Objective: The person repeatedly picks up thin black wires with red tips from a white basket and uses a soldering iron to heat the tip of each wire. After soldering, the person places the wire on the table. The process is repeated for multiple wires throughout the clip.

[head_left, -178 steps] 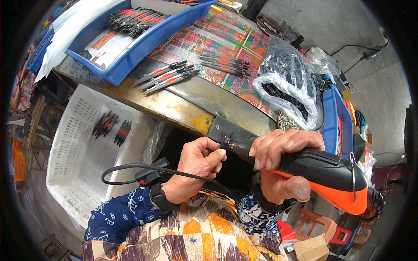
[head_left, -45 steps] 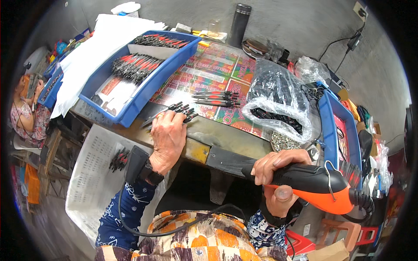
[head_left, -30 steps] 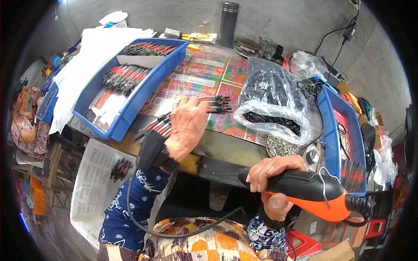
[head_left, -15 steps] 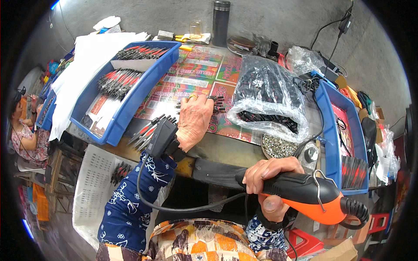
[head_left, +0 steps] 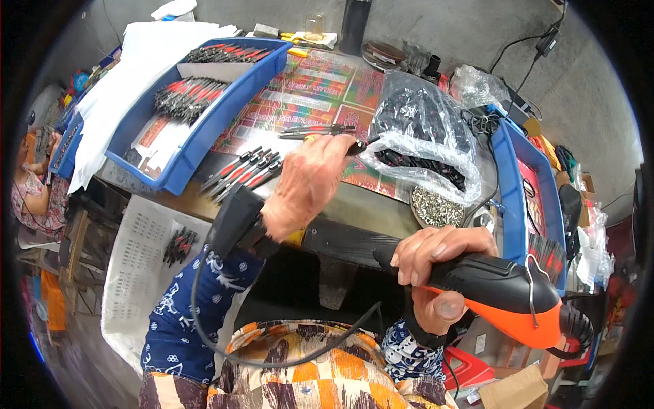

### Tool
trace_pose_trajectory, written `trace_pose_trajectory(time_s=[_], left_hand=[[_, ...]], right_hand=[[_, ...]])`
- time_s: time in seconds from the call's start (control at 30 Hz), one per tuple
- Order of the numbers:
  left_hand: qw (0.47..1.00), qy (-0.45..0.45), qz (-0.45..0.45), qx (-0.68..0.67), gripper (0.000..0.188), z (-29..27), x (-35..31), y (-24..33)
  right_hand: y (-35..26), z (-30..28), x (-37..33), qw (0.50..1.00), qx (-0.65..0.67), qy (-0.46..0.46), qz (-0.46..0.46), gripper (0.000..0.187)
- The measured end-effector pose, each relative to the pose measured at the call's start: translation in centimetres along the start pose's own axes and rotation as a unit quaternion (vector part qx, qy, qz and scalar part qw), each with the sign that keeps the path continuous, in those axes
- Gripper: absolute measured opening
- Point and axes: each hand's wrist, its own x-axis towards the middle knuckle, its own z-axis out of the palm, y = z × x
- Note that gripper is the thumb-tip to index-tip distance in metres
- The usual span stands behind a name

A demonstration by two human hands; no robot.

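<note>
My right hand (head_left: 443,273) is wrapped round an orange-and-black corded power tool (head_left: 504,286) with a wire hanging hook. The tool lies across the front of me, its narrow end to the left. Above the table, my left hand (head_left: 310,180) is closed on a slim black pen-like piece (head_left: 357,146) whose tip pokes out at the right. Similar pieces (head_left: 317,129) lie just beyond its fingers. To the left of that hand, several red-and-black pen-like pieces (head_left: 242,174) rest in a loose bunch.
A blue tray (head_left: 184,160) holds bundled red-and-black pieces at the left. A clear bag (head_left: 426,109) of black parts and a bowl of small metal parts (head_left: 436,208) stand at the right, beside another blue tray (head_left: 518,225). A white basket (head_left: 129,266) sits below.
My left hand has turned, and a black pen-like piece now shows in its fingers. The right hand and the power tool have shifted slightly to the right. The whole view has tilted a little.
</note>
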Motion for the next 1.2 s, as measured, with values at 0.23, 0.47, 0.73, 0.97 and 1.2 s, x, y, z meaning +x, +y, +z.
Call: trace_pose_trajectory(time_s=[0.23,0.47,0.73,0.97,1.2], left_hand=[[0.921,-0.058,-0.241,-0.301,0.023,-4.7,-4.2,5.2],[0.730,-0.115,-0.467,-0.486,0.024,-7.2,-8.9,7.3],[0.598,-0.092,-0.557,-0.569,0.017,-6.2,-10.9,8.2],[0.538,-0.052,-0.611,-0.578,0.010,-5.0,-10.6,8.3],[0.521,-0.018,-0.612,-0.595,0.006,-4.5,-10.6,8.4]], right_hand=[[-0.4,1.1,0.7,1.000,-0.008,-0.025,-0.006,0.054],[0.0,3.5,1.0,0.994,-0.094,0.052,-0.011,0.053],[0.4,3.0,1.5,0.998,-0.010,-0.064,0.016,0.058],[1.3,3.3,1.5,0.998,0.008,-0.061,0.025,0.055],[2.4,4.8,1.7,0.995,-0.075,0.052,0.032,0.056]])
